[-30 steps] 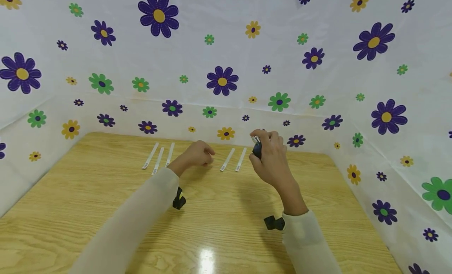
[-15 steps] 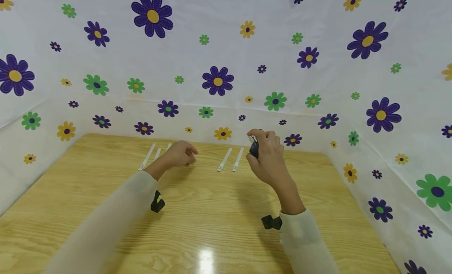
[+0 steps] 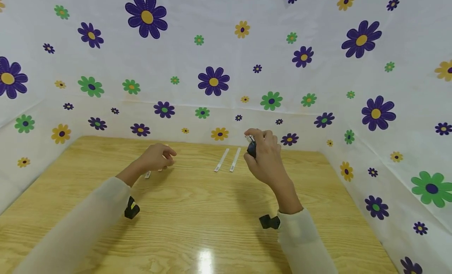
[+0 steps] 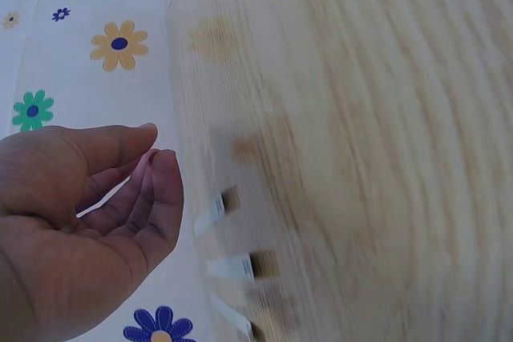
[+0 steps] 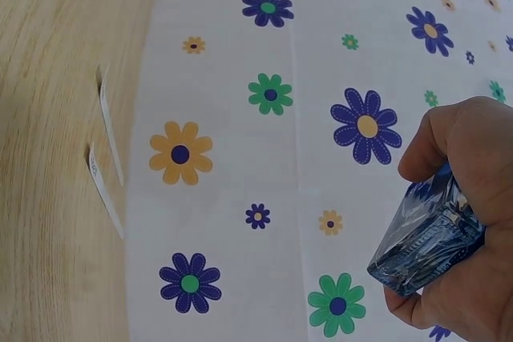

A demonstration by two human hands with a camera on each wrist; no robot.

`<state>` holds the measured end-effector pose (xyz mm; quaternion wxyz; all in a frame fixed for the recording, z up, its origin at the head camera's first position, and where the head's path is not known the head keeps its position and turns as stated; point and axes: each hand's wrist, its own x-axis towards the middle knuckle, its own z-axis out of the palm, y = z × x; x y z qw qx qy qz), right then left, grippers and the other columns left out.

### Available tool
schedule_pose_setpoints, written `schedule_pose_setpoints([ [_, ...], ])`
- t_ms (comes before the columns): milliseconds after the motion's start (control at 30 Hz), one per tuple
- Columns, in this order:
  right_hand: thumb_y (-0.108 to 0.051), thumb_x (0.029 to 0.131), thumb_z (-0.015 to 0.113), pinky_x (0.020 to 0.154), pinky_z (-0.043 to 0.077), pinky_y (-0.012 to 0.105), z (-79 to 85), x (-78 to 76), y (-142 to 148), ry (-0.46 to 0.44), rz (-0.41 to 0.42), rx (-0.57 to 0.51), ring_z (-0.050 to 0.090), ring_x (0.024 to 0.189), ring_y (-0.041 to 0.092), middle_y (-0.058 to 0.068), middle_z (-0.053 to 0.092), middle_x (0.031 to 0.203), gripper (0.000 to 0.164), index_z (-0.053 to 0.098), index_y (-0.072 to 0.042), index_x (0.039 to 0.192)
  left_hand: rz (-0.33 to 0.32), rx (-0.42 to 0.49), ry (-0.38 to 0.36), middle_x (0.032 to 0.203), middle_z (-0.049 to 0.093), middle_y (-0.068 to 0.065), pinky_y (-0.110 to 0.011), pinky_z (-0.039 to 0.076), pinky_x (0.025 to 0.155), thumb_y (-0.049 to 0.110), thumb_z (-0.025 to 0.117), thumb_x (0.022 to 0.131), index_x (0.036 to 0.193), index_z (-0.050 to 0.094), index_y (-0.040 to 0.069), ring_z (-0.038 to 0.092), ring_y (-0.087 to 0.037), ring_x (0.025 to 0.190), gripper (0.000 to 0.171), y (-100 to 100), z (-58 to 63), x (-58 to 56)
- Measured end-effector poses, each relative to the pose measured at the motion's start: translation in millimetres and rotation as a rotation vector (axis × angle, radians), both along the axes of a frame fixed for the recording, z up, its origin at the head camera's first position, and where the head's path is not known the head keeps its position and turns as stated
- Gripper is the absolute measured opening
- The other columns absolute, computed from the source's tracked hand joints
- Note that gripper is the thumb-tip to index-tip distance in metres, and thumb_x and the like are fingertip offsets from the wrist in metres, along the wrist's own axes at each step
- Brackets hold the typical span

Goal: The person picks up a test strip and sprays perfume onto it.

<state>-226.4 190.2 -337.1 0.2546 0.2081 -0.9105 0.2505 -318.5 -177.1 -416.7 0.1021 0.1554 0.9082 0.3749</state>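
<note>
My right hand (image 3: 260, 145) is raised above the wooden table (image 3: 197, 211) and grips a small dark blue glass bottle (image 3: 251, 148); the right wrist view shows the bottle (image 5: 426, 243) with fingers curled round it. Two white paper strips (image 3: 221, 160) (image 3: 235, 159) lie just left of that hand. My left hand (image 3: 163, 159) hovers over a second group of white strips (image 3: 147, 174) and hides most of them. In the left wrist view its fingers (image 4: 156, 190) are loosely curled and hold nothing, with three strips (image 4: 212, 214) on the table beyond them.
White sheeting printed with flowers (image 3: 213, 79) walls the table on the back and both sides. A black camera mount sits under each wrist (image 3: 131, 208) (image 3: 269, 221). Bare tabletop stretches toward the near edge.
My left hand has moved left from the middle of the table to above the left group of strips. The right hand keeps the bottle and has barely shifted.
</note>
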Motion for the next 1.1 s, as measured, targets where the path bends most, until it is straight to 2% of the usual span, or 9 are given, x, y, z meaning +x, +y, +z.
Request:
schedule_pose_setpoints([
  [267, -0.007, 0.087, 0.059, 0.073, 0.029, 0.047, -0.1, -0.8, 1, 0.006, -0.008, 0.0, 0.041, 0.096, 0.038, 0.021, 0.045, 0.115, 0.056, 0.042, -0.024, 0.137, 0.021, 0.026, -0.009, 0.107, 0.066, -0.019, -0.037, 0.062, 0.076, 0.007, 0.066, 0.099, 0.133, 0.061, -0.01, 0.07, -0.026, 0.083, 0.038, -26, 1.2, 6.7],
  [467, -0.007, 0.087, 0.06, 0.072, 0.029, 0.047, -0.8, -1.1, 2, 0.006, -0.004, 0.004, 0.04, 0.094, 0.037, 0.021, 0.045, 0.114, 0.057, 0.042, -0.025, 0.138, 0.076, -0.015, 0.007, 0.106, 0.066, -0.018, -0.033, 0.06, 0.072, 0.008, 0.068, 0.097, 0.13, 0.063, -0.008, 0.067, -0.023, 0.083, 0.037, -48, -1.1, 10.0],
  [767, -0.006, 0.087, 0.059, 0.072, 0.027, 0.047, 0.4, -1.3, 1, -0.005, 0.003, 0.009, 0.039, 0.091, 0.037, 0.021, 0.045, 0.113, 0.058, 0.041, -0.024, 0.138, 0.122, -0.1, 0.073, 0.102, 0.068, -0.017, -0.029, 0.052, 0.068, 0.01, 0.07, 0.095, 0.124, 0.067, -0.008, 0.06, -0.025, 0.085, 0.035, -82, -4.9, 15.0],
  [1100, -0.007, 0.087, 0.06, 0.072, 0.028, 0.047, 2.3, -0.4, 1, -0.016, -0.006, 0.017, 0.04, 0.092, 0.037, 0.023, 0.046, 0.114, 0.057, 0.042, -0.024, 0.138, 0.16, -0.114, 0.017, 0.105, 0.067, -0.018, -0.031, 0.053, 0.076, 0.016, 0.076, 0.092, 0.127, 0.064, -0.008, 0.06, -0.028, 0.092, 0.044, -97, -11.3, 15.9],
])
